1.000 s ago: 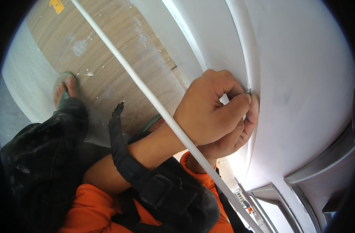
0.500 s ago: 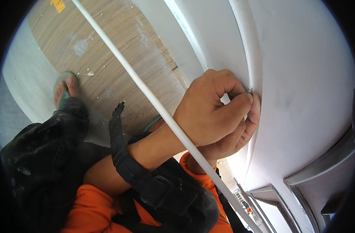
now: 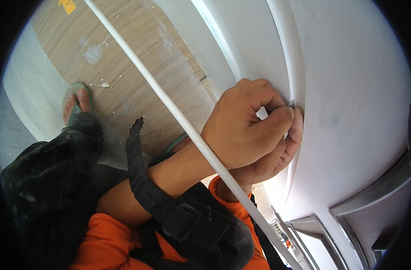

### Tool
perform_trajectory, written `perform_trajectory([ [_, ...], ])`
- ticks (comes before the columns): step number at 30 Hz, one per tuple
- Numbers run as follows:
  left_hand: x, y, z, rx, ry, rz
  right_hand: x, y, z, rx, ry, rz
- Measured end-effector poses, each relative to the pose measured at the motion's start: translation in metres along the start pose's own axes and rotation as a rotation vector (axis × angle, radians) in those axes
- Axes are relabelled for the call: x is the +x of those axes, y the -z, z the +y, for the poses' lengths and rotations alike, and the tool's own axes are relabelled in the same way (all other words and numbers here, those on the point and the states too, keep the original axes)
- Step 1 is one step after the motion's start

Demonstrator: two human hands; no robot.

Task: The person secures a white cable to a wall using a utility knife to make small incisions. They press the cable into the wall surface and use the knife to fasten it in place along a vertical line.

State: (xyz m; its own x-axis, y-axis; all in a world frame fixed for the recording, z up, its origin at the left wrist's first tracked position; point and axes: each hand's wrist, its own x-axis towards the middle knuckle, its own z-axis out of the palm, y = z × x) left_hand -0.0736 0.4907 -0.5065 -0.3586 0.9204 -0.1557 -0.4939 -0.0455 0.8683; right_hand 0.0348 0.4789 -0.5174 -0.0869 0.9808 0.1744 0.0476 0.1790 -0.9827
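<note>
Moulding strip (image 3: 295, 67): white, rounded; runs along the pale panel (image 3: 349, 90), right of centre, meeting the fingertips.
Left hand (image 3: 246, 126): thumb and index bent nearly together at the strip (a small grey spot shows there; whether anything is pinched cannot be told).
Right hand (image 3: 264, 166): partly hidden behind the left; fingers curled, tips beside the strip, hold unclear.
Change: fingertips shifted slightly rightward; pose unaltered, so contact work continues.
Yellow tag (image 3: 67, 6): no legible writing or brand.

Looks down from the head, close to left hand (image 3: 243, 128) and right hand (image 3: 269, 164), spanning floor (image 3: 106, 67) toward ten o'clock, white panel (image 3: 349, 94) toward two.
</note>
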Motion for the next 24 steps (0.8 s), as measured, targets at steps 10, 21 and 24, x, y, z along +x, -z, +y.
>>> perform_trajectory([
  [10,-0.002,-0.003,0.001,-0.055,0.056,0.001,0.008,-0.02,-0.023,0.047,-0.026,0.051],
  [21,-0.001,0.0,0.004,-0.066,0.077,0.005,0.008,-0.022,-0.022,0.064,-0.027,0.033],
  [24,-0.001,0.0,0.005,-0.05,0.063,0.0,0.009,-0.023,-0.023,0.044,-0.031,0.038],
])
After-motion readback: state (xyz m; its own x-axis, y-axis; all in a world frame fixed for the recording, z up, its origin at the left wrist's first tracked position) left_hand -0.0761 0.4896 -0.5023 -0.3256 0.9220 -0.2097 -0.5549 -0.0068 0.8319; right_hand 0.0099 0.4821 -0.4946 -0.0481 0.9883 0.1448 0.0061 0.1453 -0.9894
